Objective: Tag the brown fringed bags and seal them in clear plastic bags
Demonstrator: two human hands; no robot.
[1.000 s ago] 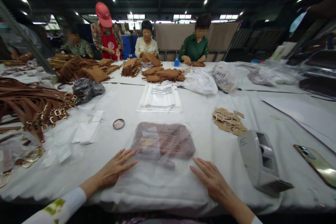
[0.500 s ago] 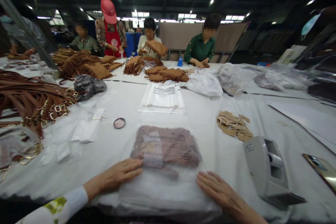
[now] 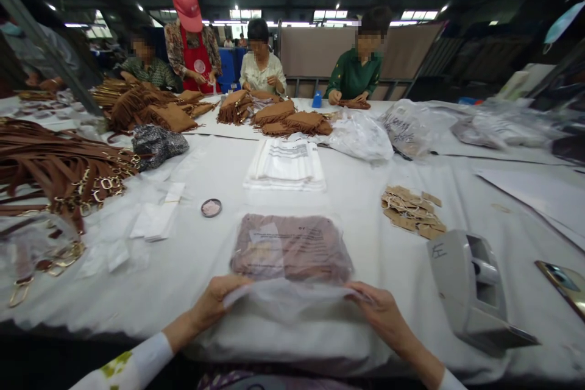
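A clear plastic bag (image 3: 292, 247) with a folded brown fringed item inside lies on the white table (image 3: 356, 195) just in front of me. My left hand (image 3: 214, 304) pinches the left corner of the bag's open flap (image 3: 287, 295). My right hand (image 3: 381, 314) pinches the right corner. The flap is lifted off the table and folded up toward the packed item. Both hands are closed on the plastic.
A grey tape dispenser (image 3: 470, 286) stands at my right, a phone (image 3: 564, 283) beyond it. Paper tags (image 3: 411, 210), a stack of white bags (image 3: 286, 164), a small round dish (image 3: 211, 208) and brown straps (image 3: 55, 170) lie around. Several people work at the far side.
Both hands lay flat on the bag's lower part before. They have since drawn back, closed on the flap's corners and raised it.
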